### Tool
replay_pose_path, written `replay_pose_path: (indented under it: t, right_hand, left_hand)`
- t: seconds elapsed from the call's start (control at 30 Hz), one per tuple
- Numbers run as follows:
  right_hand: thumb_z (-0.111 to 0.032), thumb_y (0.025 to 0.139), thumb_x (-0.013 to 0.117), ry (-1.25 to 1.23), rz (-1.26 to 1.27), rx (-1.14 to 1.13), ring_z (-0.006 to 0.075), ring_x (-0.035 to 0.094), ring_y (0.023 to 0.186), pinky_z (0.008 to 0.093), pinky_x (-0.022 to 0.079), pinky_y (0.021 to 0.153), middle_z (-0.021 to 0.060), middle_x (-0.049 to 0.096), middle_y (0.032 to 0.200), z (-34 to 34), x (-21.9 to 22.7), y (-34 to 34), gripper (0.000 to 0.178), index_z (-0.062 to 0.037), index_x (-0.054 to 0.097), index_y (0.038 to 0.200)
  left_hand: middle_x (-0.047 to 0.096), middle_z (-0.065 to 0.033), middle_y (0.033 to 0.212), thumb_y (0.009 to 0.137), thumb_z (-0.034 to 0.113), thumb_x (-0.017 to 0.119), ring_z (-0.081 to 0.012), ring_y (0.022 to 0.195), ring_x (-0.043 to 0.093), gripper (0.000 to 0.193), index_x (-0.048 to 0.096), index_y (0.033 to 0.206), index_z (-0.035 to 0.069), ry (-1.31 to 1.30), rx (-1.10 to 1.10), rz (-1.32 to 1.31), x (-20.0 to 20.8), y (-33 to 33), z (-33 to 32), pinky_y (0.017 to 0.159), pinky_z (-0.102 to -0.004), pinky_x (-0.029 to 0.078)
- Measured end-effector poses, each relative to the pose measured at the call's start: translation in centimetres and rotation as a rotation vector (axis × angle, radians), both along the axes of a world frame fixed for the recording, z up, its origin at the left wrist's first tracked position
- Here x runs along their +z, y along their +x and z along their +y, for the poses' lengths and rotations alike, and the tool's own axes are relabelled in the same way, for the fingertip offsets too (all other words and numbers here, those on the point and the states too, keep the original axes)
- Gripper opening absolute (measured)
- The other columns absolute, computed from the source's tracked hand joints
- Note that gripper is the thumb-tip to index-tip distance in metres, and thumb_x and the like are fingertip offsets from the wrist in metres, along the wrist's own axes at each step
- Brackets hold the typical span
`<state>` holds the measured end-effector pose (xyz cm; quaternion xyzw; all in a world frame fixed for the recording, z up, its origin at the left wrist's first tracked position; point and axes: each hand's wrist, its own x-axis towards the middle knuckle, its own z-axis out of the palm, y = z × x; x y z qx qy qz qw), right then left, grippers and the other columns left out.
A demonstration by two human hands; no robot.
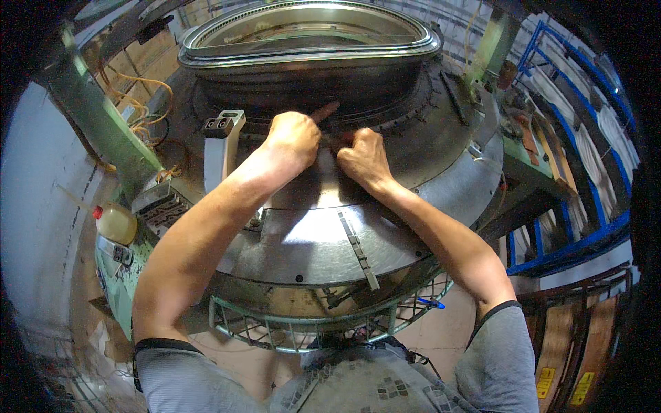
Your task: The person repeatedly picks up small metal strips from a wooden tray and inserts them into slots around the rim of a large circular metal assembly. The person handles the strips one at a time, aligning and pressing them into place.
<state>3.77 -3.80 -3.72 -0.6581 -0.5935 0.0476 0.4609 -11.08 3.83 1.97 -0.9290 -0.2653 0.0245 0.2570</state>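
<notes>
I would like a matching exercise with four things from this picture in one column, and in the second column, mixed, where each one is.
Things:
1. left hand
2. plastic bottle with red cap
3. blue rack
4. wire guard

Places:
A. far right
B. low on the machine's front, near the person
C. on the round machine's top, forefinger pointing
D. at the left, beside the machine

Pairs: 1-C, 2-D, 3-A, 4-B

Yellow labels (pixel 545 380) btm right – yellowish bottle (pixel 116 222) left.
</notes>
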Motion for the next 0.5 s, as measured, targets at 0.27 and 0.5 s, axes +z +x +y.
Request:
replay_pose_path:
  t: [0.27, 0.5]
  right_hand:
    - [-0.028, 0.087, 0.071, 0.167, -0.05, -0.128, 0.0417, 0.067, 0.067, 0.0502, 0.052, 0.062, 0.0223, 0.068, 0.074, 4.2, 0.2, -0.3, 0.028, -0.0053, 0.072, 0.071]
    - [-0.036, 0.078, 0.081, 0.328, 0.043, -0.279, 0.0386, 0.069, 0.072, 0.0483, 0.055, 0.067, 0.0181, 0.072, 0.079, 7.4, -0.1, -0.2, 0.03, -0.0066, 0.075, 0.078]
  left_hand:
    - [0.076, -0.0058, 0.091, 0.085, 0.021, 0.065, -0.0235, 0.087, 0.074, 0.017, 0.08, 0.089, 0.015, 0.038, 0.052, 0.128, 5.7, 0.0, 2.6, 0.073, -0.038, 0.06]
    - [0.076, -0.0064, 0.096, 0.086, 0.021, 0.064, -0.0246, 0.091, 0.073, 0.018, 0.079, 0.093, 0.014, 0.004, 0.08, 0.176, 7.7, 0.0, 2.6, 0.077, -0.0381, 0.06]
